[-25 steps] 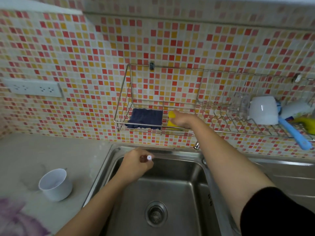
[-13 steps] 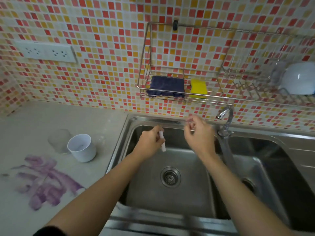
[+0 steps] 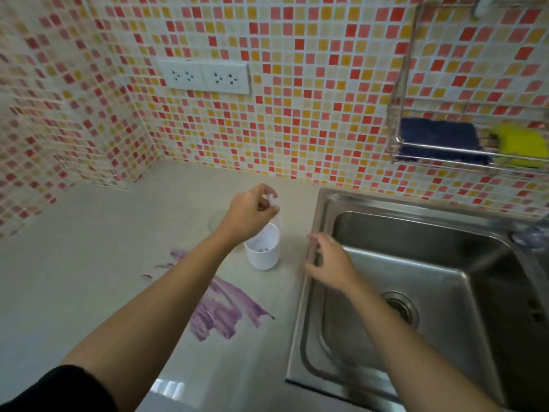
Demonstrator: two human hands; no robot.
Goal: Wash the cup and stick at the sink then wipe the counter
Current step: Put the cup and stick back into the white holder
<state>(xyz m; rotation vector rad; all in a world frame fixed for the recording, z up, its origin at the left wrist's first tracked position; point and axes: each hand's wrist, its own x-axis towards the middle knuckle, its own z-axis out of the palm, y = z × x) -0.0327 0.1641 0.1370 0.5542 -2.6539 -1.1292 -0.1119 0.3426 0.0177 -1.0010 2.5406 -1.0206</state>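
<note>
A small white cup (image 3: 263,248) stands upright on the pale counter (image 3: 89,263), left of the steel sink (image 3: 416,278), with purple specks inside. My left hand (image 3: 251,214) is above the cup, pinching a thin white stick (image 3: 274,208) that points down toward the cup's rim. Over the sink's left edge hovers my right hand (image 3: 328,261), blurred, fingers loosely apart and holding nothing. A purple smear (image 3: 222,307) stains the counter in front of the cup.
A wire rack (image 3: 463,144) on the tiled wall holds a dark blue cloth (image 3: 439,138) and a yellow sponge (image 3: 520,145). A double socket (image 3: 205,77) is on the wall. A clear glass (image 3: 218,221) stands behind my left hand. The tap (image 3: 531,236) is at the right edge.
The view swung left from the sink to the counter. My left hand carried the stick from over the sink to above the cup. My right hand moved to the sink's left edge.
</note>
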